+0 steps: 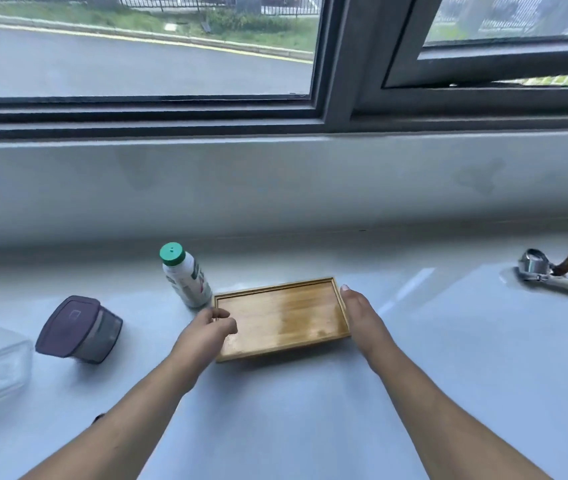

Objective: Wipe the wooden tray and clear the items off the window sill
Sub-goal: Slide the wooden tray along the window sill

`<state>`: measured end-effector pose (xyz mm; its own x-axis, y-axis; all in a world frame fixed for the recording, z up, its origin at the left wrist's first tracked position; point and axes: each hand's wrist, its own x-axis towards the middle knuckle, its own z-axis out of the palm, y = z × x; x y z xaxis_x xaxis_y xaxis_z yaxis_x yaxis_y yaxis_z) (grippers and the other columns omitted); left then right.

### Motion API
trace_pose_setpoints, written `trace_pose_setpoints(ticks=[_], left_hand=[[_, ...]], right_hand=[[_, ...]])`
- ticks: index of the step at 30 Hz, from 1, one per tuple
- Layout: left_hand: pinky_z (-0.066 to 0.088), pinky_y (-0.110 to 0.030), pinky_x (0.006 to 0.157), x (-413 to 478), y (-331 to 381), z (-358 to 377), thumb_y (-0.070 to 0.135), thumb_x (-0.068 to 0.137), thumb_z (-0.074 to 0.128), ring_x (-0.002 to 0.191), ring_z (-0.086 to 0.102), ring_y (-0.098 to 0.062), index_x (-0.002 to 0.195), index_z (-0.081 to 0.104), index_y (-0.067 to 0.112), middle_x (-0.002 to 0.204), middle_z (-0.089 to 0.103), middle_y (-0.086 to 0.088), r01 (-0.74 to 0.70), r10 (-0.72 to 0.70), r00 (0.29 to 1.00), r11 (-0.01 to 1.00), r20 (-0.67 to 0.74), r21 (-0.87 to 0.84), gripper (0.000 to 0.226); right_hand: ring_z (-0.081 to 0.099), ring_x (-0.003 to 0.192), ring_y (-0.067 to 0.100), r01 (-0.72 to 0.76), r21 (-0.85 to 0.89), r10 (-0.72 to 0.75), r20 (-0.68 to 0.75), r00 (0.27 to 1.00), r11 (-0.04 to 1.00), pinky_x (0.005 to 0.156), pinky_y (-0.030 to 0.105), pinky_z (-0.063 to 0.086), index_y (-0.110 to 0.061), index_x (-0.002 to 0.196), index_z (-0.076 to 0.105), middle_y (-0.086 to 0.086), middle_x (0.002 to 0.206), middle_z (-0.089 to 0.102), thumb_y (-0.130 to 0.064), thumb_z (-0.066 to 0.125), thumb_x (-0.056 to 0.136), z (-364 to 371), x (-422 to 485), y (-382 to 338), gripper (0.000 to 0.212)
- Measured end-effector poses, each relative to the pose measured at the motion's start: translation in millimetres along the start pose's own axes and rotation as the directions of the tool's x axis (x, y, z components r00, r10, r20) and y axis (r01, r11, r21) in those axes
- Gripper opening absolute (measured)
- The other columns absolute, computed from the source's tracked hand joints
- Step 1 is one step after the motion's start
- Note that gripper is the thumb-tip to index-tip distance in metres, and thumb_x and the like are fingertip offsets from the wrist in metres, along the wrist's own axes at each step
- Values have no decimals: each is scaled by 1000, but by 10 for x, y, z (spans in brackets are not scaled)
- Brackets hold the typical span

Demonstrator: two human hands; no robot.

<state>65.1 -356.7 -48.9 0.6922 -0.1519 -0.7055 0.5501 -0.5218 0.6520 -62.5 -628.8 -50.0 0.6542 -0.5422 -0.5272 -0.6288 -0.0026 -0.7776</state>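
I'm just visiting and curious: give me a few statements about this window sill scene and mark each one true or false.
1. The tray is empty. True.
2. The bottle has a red cap. False: the cap is green.
3. The left hand is at the tray's left end, the right hand at its right end. True.
4. The purple-lidded container stands upright. False: it lies tipped on its side.
5. The portafilter sits inside the tray. False: it lies far to the right on the sill.
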Motion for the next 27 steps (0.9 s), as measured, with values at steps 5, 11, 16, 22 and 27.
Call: trace_pose_setpoints(ticks=[5, 11, 16, 22, 27], left_hand=[[58, -49, 92, 343, 724, 725, 38, 58, 69, 98, 68, -26, 100, 69, 33, 107, 72, -4, -79, 79, 997, 997, 5, 12, 42], [58, -52, 99, 890, 1306, 1295, 40, 54, 72, 98, 70, -26, 100, 69, 29, 103, 76, -3, -106, 104, 994, 993, 31, 56, 47], [59, -46, 85, 1226, 1513, 1601, 37, 65, 72, 97, 71, -32, 103, 69, 24, 110, 75, -14, -120, 119, 993, 989, 27, 88, 41], [44, -23, 63, 995, 1331, 1594, 52, 70, 61, 82, 61, 0, 139, 54, 35, 112, 62, 13, -201, 211, 977, 926, 2, 319, 71], [44, -16, 66, 431, 840, 1179, 48, 87, 64, 81, 57, 12, 134, 57, 40, 138, 59, 19, -244, 247, 968, 876, 47, 416, 49]], right_hand=[[53, 113, 16, -47, 54, 50, -49, 998, 997, 96, 36, 37, -52, 126, 56, -11, 124, 60, -81, 36, 79, -697, 586, -179, 59], [44, 138, 17, -48, 93, 57, -101, 993, 994, 112, 39, 31, -40, 151, 47, -10, 147, 51, -90, 35, 71, -1194, 1320, -222, 95], [41, 148, 22, -19, 61, 26, -115, 993, 998, 123, 44, 28, -32, 154, 47, -3, 161, 45, -88, 34, 79, -1364, 1816, -217, 94], [44, 143, 22, 120, -246, -198, -323, 925, 962, 110, 38, 41, -28, 154, 45, 0, 149, 56, -54, 57, 93, -1164, 1510, 49, 67], [43, 137, 18, 232, -403, -316, -156, 936, 885, 106, 37, 43, -26, 144, 55, -3, 142, 58, -39, 65, 94, -583, 690, 220, 52]])
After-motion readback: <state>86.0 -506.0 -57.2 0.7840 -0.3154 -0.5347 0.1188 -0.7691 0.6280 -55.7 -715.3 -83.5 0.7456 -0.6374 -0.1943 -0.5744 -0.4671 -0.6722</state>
